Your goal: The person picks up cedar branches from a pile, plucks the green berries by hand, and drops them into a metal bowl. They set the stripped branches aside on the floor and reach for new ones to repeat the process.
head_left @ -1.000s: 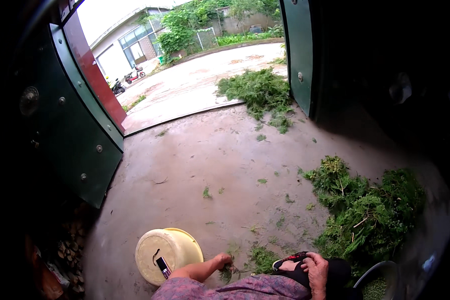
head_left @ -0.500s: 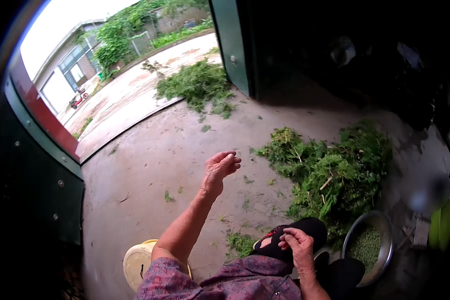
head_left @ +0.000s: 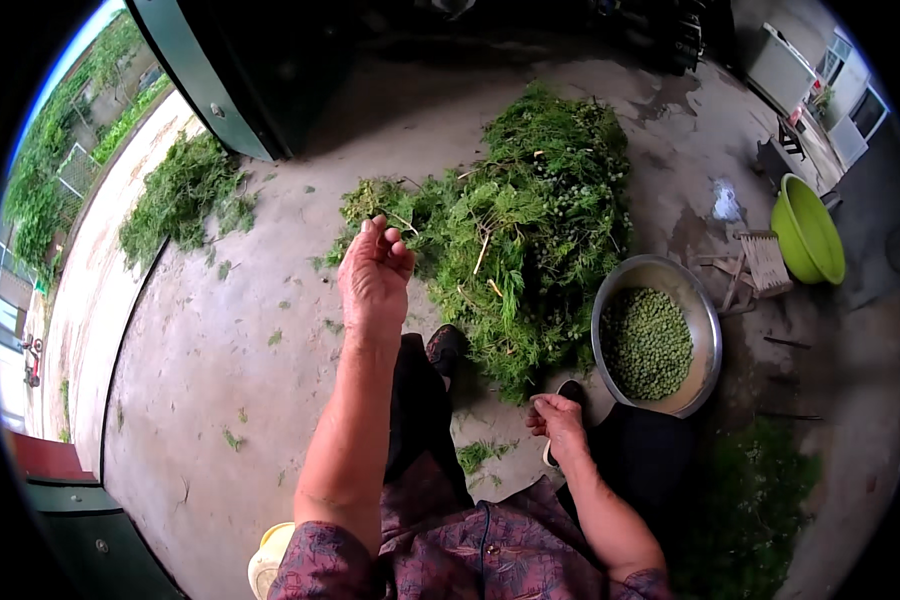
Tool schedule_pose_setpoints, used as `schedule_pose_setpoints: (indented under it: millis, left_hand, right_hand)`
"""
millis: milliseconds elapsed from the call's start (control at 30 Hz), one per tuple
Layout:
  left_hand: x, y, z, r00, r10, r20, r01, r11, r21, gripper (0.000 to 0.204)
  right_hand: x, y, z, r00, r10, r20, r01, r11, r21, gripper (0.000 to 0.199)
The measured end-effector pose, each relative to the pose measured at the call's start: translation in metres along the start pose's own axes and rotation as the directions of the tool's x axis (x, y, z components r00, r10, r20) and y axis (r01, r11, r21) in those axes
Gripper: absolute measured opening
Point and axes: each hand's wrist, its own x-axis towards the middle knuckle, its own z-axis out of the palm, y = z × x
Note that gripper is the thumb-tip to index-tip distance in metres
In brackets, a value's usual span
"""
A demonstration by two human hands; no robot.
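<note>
My left hand (head_left: 373, 278) is raised in front of me at the near-left edge of a heap of feathery green branches (head_left: 530, 220). Its fingers are curled in, and anything inside them is hidden. Lower and to the right, my right hand (head_left: 558, 422) hovers over my shoe, thumb and fingers pressed together; I cannot make out anything between them. Beside my right knee, a wide steel basin (head_left: 708, 345) contains many small round green fruits (head_left: 647, 343). Similar fruits show among the branches.
A smaller pile of green sprigs (head_left: 185, 195) lies by the doorway, next to a green metal door (head_left: 205, 90). On the right are a small wooden stool (head_left: 765, 265) and a lime-green tub (head_left: 805, 230). A pale yellow bucket (head_left: 270, 560) stands at my left.
The view has turned to the right, bringing the basin, stool and tub fully into sight. Against the floor, my left hand has swung right toward the heap; my right hand remains low, fingers together.
</note>
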Motion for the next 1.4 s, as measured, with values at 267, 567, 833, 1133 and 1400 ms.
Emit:
schedule_pose_setpoints:
  millis: [267,567,833,1133,1400]
  left_hand:
    - [0.068,-0.021,-0.025,0.959,-0.037,-0.282,-0.006,0.989,-0.150,0.012]
    - [0.079,0.014,-0.016,0.964,0.011,-0.267,-0.068,0.977,-0.204,0.015]
    - [0.077,0.045,-0.035,0.921,0.091,-0.379,-0.199,0.946,-0.256,0.015]
    - [0.080,0.053,-0.043,0.909,0.125,-0.398,-0.236,0.941,-0.244,0.016]
    - [0.063,-0.009,0.000,0.986,-0.091,-0.137,0.103,0.991,0.083,0.015]
  right_hand:
    - [0.059,-0.004,0.035,0.990,0.105,0.098,-0.100,0.993,-0.056,0.016]
    - [0.210,-0.071,0.102,0.986,-0.164,0.007,0.163,0.982,0.097,0.033]
    - [0.296,-0.101,0.149,0.993,-0.065,-0.094,0.079,0.985,0.155,0.027]
    - [0.237,-0.156,0.144,0.964,-0.135,-0.229,0.199,0.938,0.285,0.022]
    - [0.133,-0.190,0.104,0.898,-0.439,0.024,0.426,0.883,0.196,0.028]
